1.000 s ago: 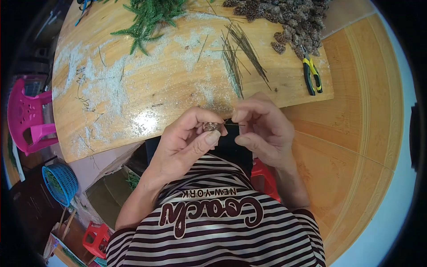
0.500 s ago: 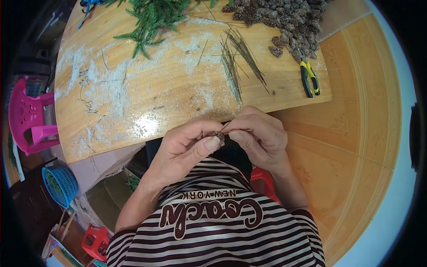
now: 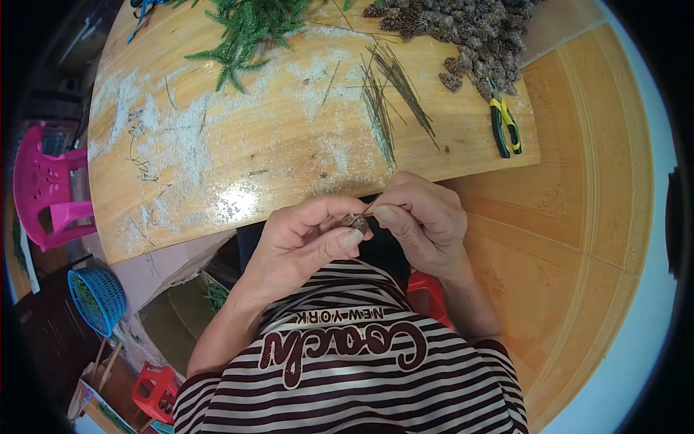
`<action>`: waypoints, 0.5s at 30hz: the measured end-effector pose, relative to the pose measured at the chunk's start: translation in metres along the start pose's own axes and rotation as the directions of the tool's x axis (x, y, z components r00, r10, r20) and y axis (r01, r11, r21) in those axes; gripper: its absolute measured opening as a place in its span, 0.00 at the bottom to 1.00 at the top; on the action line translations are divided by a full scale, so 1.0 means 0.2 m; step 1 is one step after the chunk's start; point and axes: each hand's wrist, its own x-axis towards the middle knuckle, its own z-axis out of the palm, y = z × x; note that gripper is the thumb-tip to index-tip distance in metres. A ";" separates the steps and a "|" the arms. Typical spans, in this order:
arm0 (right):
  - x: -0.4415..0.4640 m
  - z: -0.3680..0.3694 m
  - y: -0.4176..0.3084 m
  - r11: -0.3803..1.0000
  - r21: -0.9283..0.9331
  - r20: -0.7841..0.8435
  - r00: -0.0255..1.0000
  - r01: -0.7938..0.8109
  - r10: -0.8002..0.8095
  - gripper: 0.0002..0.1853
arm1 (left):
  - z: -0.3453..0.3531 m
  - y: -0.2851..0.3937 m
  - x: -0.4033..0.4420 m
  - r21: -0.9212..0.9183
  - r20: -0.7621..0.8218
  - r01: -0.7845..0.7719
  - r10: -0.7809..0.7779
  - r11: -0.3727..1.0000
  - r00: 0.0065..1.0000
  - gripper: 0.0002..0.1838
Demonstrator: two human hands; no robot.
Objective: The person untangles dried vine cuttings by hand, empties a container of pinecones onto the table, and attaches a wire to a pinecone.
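Note:
A small brown pine cone (image 3: 358,223) is pinched between the thumb and fingers of my left hand (image 3: 307,239), just off the table's front edge. My right hand (image 3: 423,220) grips a thin wire (image 3: 372,205) between thumb and forefinger, close against the cone. How the wire meets the cone is partly hidden by my fingers. Two bundles of similar thin wires (image 3: 405,98) lie on the table beyond my hands. Pliers with yellow and black handles (image 3: 504,126) rest near the right corner, by a heap of pine cones (image 3: 473,36).
The wooden table (image 3: 282,145) is strewn with white flakes. Green artificial sprigs (image 3: 242,36) lie at its far side. A pink chair (image 3: 54,188) stands at the left, above a blue basket (image 3: 97,300). An open cardboard box (image 3: 173,318) is on the floor.
My left thumb has shifted slightly right on the pine cone. The fingers of my right hand have moved a little around the wire, which tilts more steeply.

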 end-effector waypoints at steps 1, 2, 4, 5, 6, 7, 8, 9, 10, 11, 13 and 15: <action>0.00 0.00 0.00 1.000 0.004 -0.013 1.000 0.015 -0.015 0.06 | 0.00 0.00 0.00 -0.012 -0.006 -0.003 0.003 1.000 1.000 0.16; 0.00 0.00 0.00 1.000 0.003 -0.014 1.000 0.016 -0.016 0.06 | 0.00 0.00 0.00 -0.011 -0.005 -0.003 0.003 1.000 1.000 0.16; 0.00 0.00 -0.01 1.000 0.013 -0.009 1.000 -0.004 0.004 0.06 | -0.01 -0.01 0.00 -0.037 -0.009 -0.009 0.008 0.999 1.000 0.16; 0.01 0.00 -0.01 1.000 0.018 -0.005 1.000 -0.014 0.014 0.06 | -0.01 -0.02 0.00 -0.049 -0.012 -0.011 0.011 0.999 1.000 0.17; 0.01 0.00 -0.01 1.000 0.019 -0.005 1.000 -0.014 0.014 0.06 | -0.01 -0.02 0.00 -0.048 -0.013 -0.011 0.010 0.999 1.000 0.17; 0.01 0.00 -0.01 1.000 0.022 0.000 1.000 -0.015 0.015 0.06 | -0.01 -0.02 0.00 -0.052 -0.010 -0.022 0.022 0.998 1.000 0.16; 0.01 0.00 -0.01 1.000 0.025 0.004 1.000 -0.017 0.017 0.06 | -0.01 -0.03 0.01 -0.056 -0.006 -0.032 0.032 0.998 0.999 0.15; 0.00 -0.01 -0.01 0.999 0.028 0.007 1.000 -0.019 0.019 0.06 | -0.02 -0.03 0.01 -0.059 -0.001 -0.041 0.042 0.997 0.999 0.15; 0.00 -0.01 -0.01 0.999 0.028 0.005 1.000 -0.021 0.021 0.06 | -0.02 -0.03 0.01 -0.059 0.000 -0.039 0.039 0.997 0.999 0.15; -0.01 -0.01 -0.01 0.999 0.023 0.005 1.000 -0.025 0.025 0.06 | -0.02 -0.04 0.02 -0.034 0.024 -0.057 0.058 0.998 0.998 0.15; -0.01 -0.01 0.00 0.999 0.014 0.003 0.999 -0.032 0.032 0.06 | -0.03 -0.05 0.02 0.016 0.072 -0.095 0.094 0.995 0.993 0.15; -0.02 -0.01 -0.01 0.999 0.016 0.001 0.999 -0.033 0.033 0.06 | -0.01 -0.03 0.01 0.008 0.064 -0.054 0.053 0.999 0.997 0.15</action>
